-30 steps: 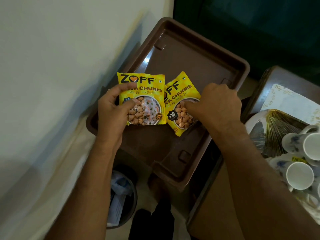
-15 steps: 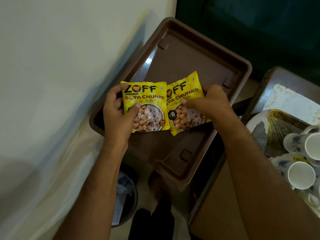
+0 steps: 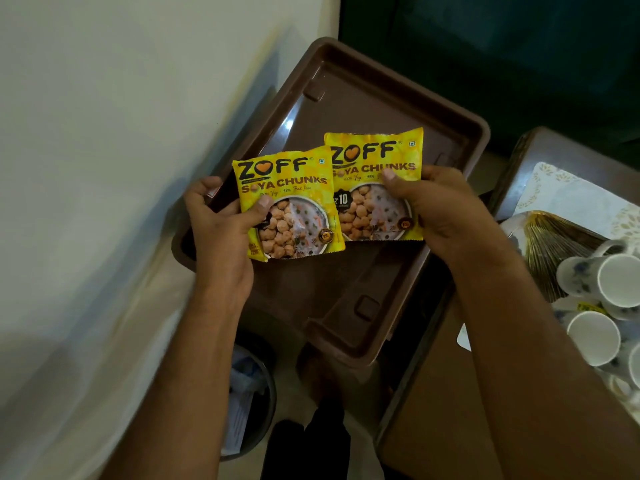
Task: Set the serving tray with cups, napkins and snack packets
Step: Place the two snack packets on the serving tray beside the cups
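We are pinching one snack packet in our left hand and another packet in our right hand, seemingly lifted above the brown tray; these thumb-edge grips are risking a slip.

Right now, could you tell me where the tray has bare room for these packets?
The brown tray shows bare floor toward its far corner and its near end. The side table is crowded with cups and napkins.

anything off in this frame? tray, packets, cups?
Cups at right lie tipped on their sides in a jumble, not upright. The brown tray overhangs its support at the near corner. Both soya chunks packets look intact.
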`<state>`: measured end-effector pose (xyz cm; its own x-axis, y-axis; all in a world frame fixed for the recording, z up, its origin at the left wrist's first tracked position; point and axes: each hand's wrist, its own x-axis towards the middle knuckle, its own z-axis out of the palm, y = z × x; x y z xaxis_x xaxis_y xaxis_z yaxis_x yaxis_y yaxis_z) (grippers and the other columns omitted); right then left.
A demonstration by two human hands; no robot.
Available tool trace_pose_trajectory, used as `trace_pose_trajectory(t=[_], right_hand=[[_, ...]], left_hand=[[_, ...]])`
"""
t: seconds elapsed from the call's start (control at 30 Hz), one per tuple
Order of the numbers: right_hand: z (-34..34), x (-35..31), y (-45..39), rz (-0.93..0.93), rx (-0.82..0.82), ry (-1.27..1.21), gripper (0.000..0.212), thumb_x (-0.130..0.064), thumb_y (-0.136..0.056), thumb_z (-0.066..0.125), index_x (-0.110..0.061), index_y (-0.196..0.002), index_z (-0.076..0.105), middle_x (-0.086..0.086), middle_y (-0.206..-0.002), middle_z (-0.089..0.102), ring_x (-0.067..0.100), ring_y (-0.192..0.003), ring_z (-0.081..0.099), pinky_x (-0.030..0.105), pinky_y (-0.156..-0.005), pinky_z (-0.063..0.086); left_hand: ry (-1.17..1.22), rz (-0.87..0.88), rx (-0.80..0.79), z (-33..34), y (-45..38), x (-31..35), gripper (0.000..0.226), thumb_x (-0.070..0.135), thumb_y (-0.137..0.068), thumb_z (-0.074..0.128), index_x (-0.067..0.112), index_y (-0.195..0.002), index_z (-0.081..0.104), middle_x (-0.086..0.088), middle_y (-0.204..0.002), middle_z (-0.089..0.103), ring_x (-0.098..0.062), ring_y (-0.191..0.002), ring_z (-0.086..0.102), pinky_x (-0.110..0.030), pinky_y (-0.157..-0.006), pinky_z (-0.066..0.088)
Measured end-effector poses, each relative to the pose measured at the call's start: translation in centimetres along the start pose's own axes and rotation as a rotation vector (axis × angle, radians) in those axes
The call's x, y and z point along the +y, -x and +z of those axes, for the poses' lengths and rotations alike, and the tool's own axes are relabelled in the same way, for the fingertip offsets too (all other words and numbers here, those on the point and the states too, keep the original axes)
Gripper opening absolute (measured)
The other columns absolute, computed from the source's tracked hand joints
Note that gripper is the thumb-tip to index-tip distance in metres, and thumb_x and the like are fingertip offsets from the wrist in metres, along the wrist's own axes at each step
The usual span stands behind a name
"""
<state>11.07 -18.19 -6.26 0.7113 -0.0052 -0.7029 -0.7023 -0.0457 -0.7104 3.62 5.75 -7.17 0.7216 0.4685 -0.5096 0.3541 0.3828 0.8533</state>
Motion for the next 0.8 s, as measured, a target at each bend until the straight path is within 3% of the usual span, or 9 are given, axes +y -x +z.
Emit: trace_pose_trajectory(t=[0.13,0.23,0.33,0.43,0.7,0.8], right_hand=[[-0.8,-0.2,0.5,0.02,-0.037,-0.09,0.022,-0.023,-0.095,0.072,-0.007,-0.11,0.074,0.007,-0.101,0.082,0.024,-0.09,0.08,0.047,-0.078,0.066],[-1.4,0.1,0.9,-0.002,-0.002,-0.112,0.029,-0.02,-0.089,0.078,-0.005,-0.115,0.074,0.009,-0.104,0.081,0.025,-0.09,0.08,0.048,-0.075,0.066],[-1.8,0.3,1.3,-0.033,0.003,-0.123,0.036,-0.017,-0.083,0.083,-0.005,-0.115,0.074,0.01,-0.106,0.081,0.026,-0.093,0.08,0.047,-0.075,0.066],[-2.2,0.6,1.6,-0.038,-0.023,-0.162,0.033,-0.014,-0.086,0.079,-0.004,-0.117,0.073,0.011,-0.107,0.08,0.026,-0.093,0.08,0.046,-0.075,0.066],[-5.2,0.5,3.5,-0.062,-0.035,-0.181,0.021,-0.017,-0.081,0.083,-0.01,-0.1,0.078,0.009,-0.097,0.082,0.024,-0.083,0.081,0.04,-0.06,0.065],[-7.4,0.4,4.4,-0.052,-0.042,-0.19,0.02,-0.014,-0.086,0.079,-0.009,-0.106,0.077,0.006,-0.1,0.082,0.024,-0.087,0.081,0.042,-0.065,0.066]], left_hand=[[0.023,0.0,0.013,0.1,0.1,0.0,0.037,-0.007,-0.094,0.068,0.018,-0.117,0.052,-0.002,-0.098,0.083,-0.022,-0.1,0.078,-0.044,-0.087,0.065],[0.051,-0.025,0.003,0.4,0.3,-0.1,0.041,-0.006,-0.094,0.069,0.012,-0.127,0.053,-0.004,-0.103,0.082,-0.023,-0.103,0.078,-0.041,-0.085,0.064],[0.016,-0.037,-0.033,0.6,0.5,0.2,0.05,-0.006,-0.093,0.071,0.008,-0.137,0.053,-0.009,-0.113,0.08,-0.031,-0.113,0.076,-0.051,-0.097,0.062],[-0.03,-0.04,-0.078,0.6,0.8,0.5,0.053,-0.004,-0.094,0.069,0.007,-0.144,0.055,-0.014,-0.124,0.077,-0.033,-0.117,0.074,-0.053,-0.1,0.06],[-0.092,-0.012,-0.114,2.4,3.1,1.0,0.045,-0.001,-0.093,0.07,0.003,-0.138,0.063,-0.016,-0.127,0.076,-0.032,-0.118,0.074,-0.056,-0.107,0.056],[-0.101,0.006,-0.129,3.8,4.5,1.0,0.046,-0.001,-0.093,0.07,0.003,-0.138,0.063,-0.016,-0.127,0.075,-0.032,-0.119,0.073,-0.056,-0.107,0.056]])
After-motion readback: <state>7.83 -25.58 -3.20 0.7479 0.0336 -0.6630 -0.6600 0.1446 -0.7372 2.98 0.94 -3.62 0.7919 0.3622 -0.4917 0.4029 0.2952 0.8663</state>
